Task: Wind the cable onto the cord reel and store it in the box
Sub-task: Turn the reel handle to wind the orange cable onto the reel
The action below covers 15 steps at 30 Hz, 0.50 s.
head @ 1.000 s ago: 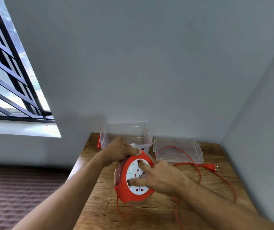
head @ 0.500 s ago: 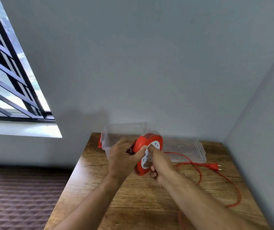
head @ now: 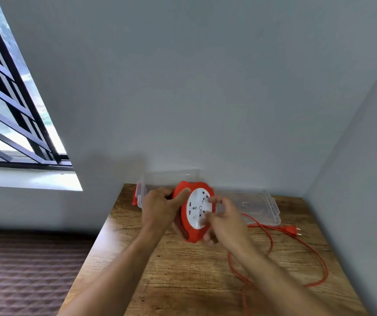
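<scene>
Orange cable [head: 272, 244], thin and plastic-sheathed: most of its length lies loose in loops over the right half of the wooden desk [head: 183, 270], its plug [head: 289, 230] near the right edge, so winding looks barely begun. Round orange-and-white plastic cord reel [head: 194, 212]: held above the desk's far edge, left hand [head: 160, 207] clamped round its rim, right hand [head: 223, 221] with fingers half-curled at the white socket face, blurred. Clear plastic box [head: 171, 179] in the far left corner, with its lid [head: 251, 208] beside it: open, storage not yet done.
</scene>
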Tool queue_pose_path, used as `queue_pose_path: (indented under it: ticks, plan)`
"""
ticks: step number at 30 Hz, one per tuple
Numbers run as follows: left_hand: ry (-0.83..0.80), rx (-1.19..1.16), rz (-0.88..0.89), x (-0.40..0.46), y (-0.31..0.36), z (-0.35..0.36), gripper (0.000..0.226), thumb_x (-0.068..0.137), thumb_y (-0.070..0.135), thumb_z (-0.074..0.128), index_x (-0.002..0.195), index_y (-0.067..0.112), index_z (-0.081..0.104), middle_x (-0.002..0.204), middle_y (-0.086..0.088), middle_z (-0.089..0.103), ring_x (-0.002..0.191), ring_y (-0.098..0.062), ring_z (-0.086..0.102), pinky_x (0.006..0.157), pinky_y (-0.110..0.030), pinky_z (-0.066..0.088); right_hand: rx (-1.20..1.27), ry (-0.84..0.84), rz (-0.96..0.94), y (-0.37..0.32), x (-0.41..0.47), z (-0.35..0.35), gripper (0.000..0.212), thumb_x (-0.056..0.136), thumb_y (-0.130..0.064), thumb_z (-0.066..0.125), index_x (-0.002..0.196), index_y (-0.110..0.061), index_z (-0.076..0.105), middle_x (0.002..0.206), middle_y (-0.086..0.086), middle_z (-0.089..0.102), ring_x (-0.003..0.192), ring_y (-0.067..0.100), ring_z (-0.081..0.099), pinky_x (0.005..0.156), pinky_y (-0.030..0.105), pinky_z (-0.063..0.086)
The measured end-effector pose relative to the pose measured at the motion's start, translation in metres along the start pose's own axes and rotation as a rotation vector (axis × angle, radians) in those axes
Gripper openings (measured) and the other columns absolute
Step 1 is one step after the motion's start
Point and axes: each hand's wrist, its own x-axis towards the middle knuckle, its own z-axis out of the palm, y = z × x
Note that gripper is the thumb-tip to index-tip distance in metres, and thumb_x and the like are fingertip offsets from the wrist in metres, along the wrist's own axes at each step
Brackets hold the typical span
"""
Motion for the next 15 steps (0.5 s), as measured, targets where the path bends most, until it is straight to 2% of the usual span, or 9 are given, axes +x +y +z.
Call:
queue_pose_path:
  ticks: [1, 2, 4, 5, 6, 8, 10, 13, 15]
  plan:
    - [-0.037, -0.031, -0.016, 0.005, 0.000, -0.005, 0.049, 0.085, 0.038, 0.079, 0.054, 0.002, 0.066, 0.042, 0.005, 0.054, 0.043, 0.000, 0.049, 0.054, -0.029, 0.041, -0.389, 0.072, -0.294, 0.008, 0.003, -0.009, 0.035, 0.092, -0.029, 0.052, 0.127, -0.034, 0.051, 0.102, 0.002, 0.074, 0.074, 0.023, 0.070, 0.065, 0.040, 0.059]
    - [-0.094, -0.082, -0.037, 0.010, 0.000, -0.010, 0.050, 0.086, 0.036, 0.079, 0.056, -0.001, 0.067, 0.046, -0.005, 0.060, 0.047, 0.000, 0.052, 0.057, -0.030, 0.042, -0.745, 0.090, -0.606, 0.015, 0.006, -0.019, 0.043, 0.087, -0.032, 0.051, 0.130, -0.038, 0.052, 0.117, 0.003, 0.070, 0.088, 0.025, 0.070, 0.070, 0.042, 0.060]
    - [-0.244, -0.162, -0.103, 0.019, 0.003, -0.018, 0.051, 0.086, 0.038, 0.079, 0.072, -0.011, 0.074, 0.072, -0.033, 0.070, 0.058, -0.026, 0.063, 0.062, -0.039, 0.049, -1.175, -0.033, -1.075, 0.024, 0.016, -0.039, 0.057, 0.084, -0.023, 0.065, 0.136, -0.040, 0.050, 0.139, 0.011, 0.056, 0.107, 0.031, 0.064, 0.075, 0.042, 0.058]
    - [-0.326, -0.141, -0.142, 0.024, 0.006, -0.020, 0.051, 0.086, 0.041, 0.079, 0.079, -0.010, 0.077, 0.079, -0.035, 0.072, 0.062, -0.033, 0.069, 0.064, -0.043, 0.054, -1.293, -0.114, -1.204, 0.027, 0.020, -0.045, 0.067, 0.083, -0.016, 0.072, 0.140, -0.042, 0.047, 0.143, 0.014, 0.051, 0.112, 0.031, 0.059, 0.078, 0.041, 0.056]
    - [-0.409, -0.074, -0.157, 0.028, 0.010, -0.023, 0.048, 0.085, 0.043, 0.079, 0.081, -0.005, 0.080, 0.080, -0.030, 0.076, 0.067, -0.037, 0.074, 0.067, -0.044, 0.059, -1.364, -0.171, -1.259, 0.027, 0.021, -0.049, 0.074, 0.084, -0.016, 0.074, 0.144, -0.044, 0.042, 0.145, 0.016, 0.048, 0.115, 0.030, 0.055, 0.081, 0.040, 0.054]
    - [-0.532, 0.076, -0.141, 0.031, 0.019, -0.024, 0.039, 0.086, 0.041, 0.079, 0.078, 0.003, 0.082, 0.074, -0.014, 0.080, 0.065, -0.023, 0.076, 0.063, -0.031, 0.060, -1.438, -0.242, -1.305, 0.023, 0.021, -0.051, 0.076, 0.088, -0.022, 0.073, 0.149, -0.045, 0.034, 0.143, 0.017, 0.049, 0.113, 0.027, 0.053, 0.081, 0.038, 0.051]
    - [-0.586, 0.162, -0.110, 0.029, 0.027, -0.021, 0.035, 0.086, 0.039, 0.080, 0.074, 0.006, 0.082, 0.068, -0.005, 0.080, 0.058, -0.011, 0.075, 0.057, -0.020, 0.057, -1.486, -0.288, -1.311, 0.017, 0.019, -0.047, 0.071, 0.089, -0.030, 0.070, 0.148, -0.045, 0.033, 0.132, 0.016, 0.056, 0.101, 0.026, 0.060, 0.074, 0.036, 0.052]
    - [-0.530, 0.151, -0.078, 0.021, 0.027, -0.013, 0.033, 0.085, 0.040, 0.080, 0.078, 0.008, 0.084, 0.074, -0.005, 0.082, 0.070, -0.018, 0.080, 0.068, -0.025, 0.063, -1.501, -0.330, -1.192, 0.015, 0.016, -0.037, 0.061, 0.092, -0.039, 0.065, 0.144, -0.043, 0.034, 0.130, 0.020, 0.055, 0.090, 0.031, 0.067, 0.069, 0.040, 0.056]
    - [-0.460, 0.091, -0.056, 0.017, 0.022, -0.013, 0.032, 0.086, 0.040, 0.079, 0.079, 0.010, 0.085, 0.075, -0.007, 0.082, 0.075, -0.024, 0.081, 0.076, -0.036, 0.066, -1.481, -0.270, -1.158, 0.019, 0.015, -0.035, 0.064, 0.087, -0.035, 0.074, 0.139, -0.041, 0.039, 0.133, 0.023, 0.054, 0.079, 0.032, 0.070, 0.063, 0.041, 0.059]
